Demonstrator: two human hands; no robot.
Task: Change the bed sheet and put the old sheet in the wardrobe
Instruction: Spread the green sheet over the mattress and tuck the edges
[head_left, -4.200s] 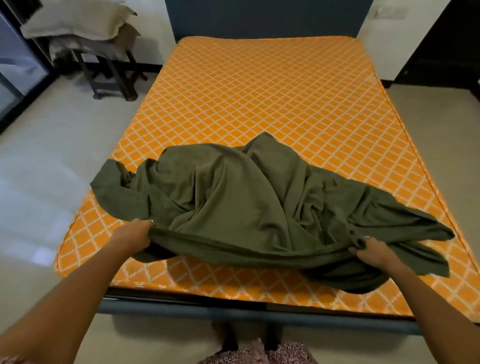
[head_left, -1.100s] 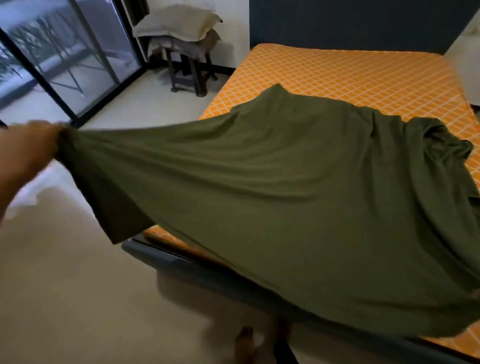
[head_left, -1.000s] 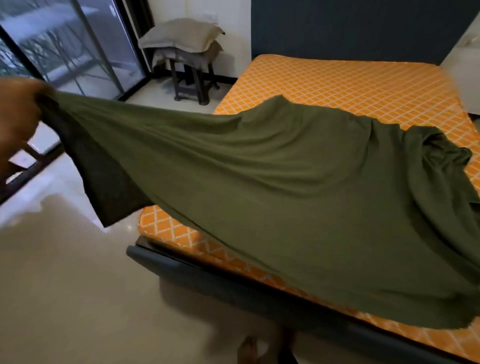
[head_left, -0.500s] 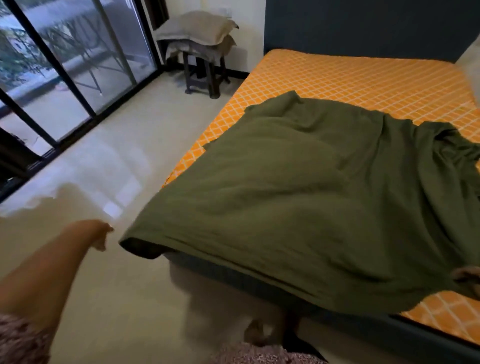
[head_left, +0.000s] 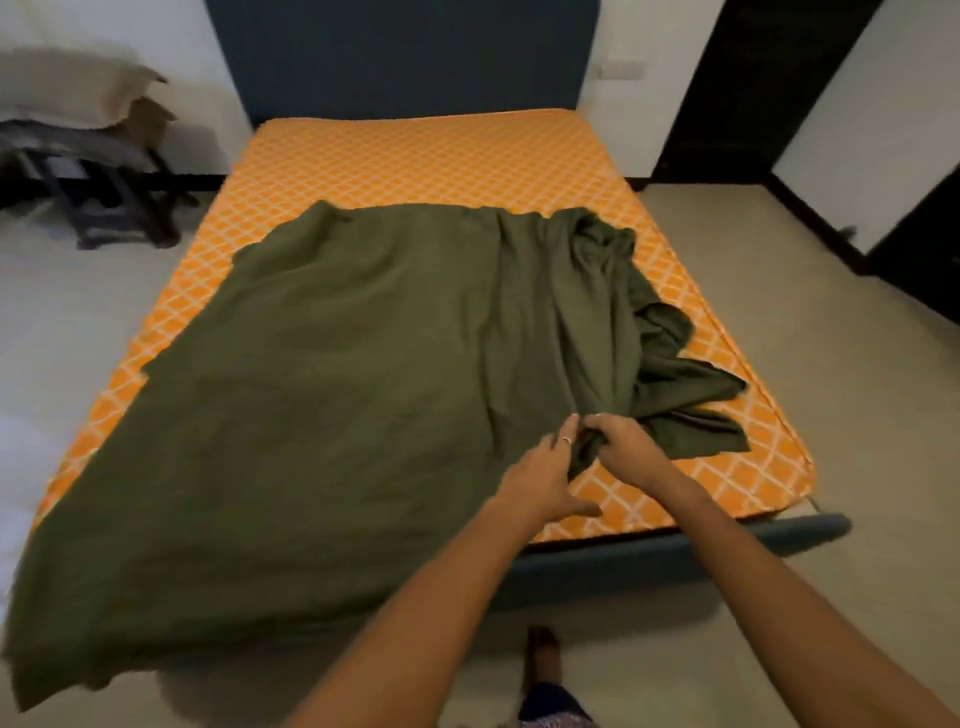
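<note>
Fingers (head_left: 597, 423) of the right hand (head_left: 628, 447) curled tight round a bunched fold of the green sheet (head_left: 363, 389), at the near right part of the mattress (head_left: 426, 161). Fingers (head_left: 567, 432) of the left hand (head_left: 540, 478) stretched out and laid on the same bunch, thumb spread to the near side; no clear pinch to see there (so judged as released, only touching).

Progress, as a judgement: about the middle of the spreading step. Left half of the sheet already flat, reaching over the near left corner and hanging off the near edge. Right part not yet opened, crumpled in a heap of folds near the right edge. Far part of the mattress bare, orange with a white lattice, up to the dark headboard (head_left: 405, 57). Not possible to tell from this view alone whether this green sheet is the fresh one or the old one. Left to do, most likely: opening the right side, pulling toward the far end, tucking. No second sheet in view, and no wardrobe to recognise for sure (only a dark opening at the far right).

Count: one sheet, one mattress, one headboard, two hands, one ring on the left hand, one stool (head_left: 119, 218) at the far left, with seemingly two pillows (head_left: 67, 88) stacked on it.
</note>
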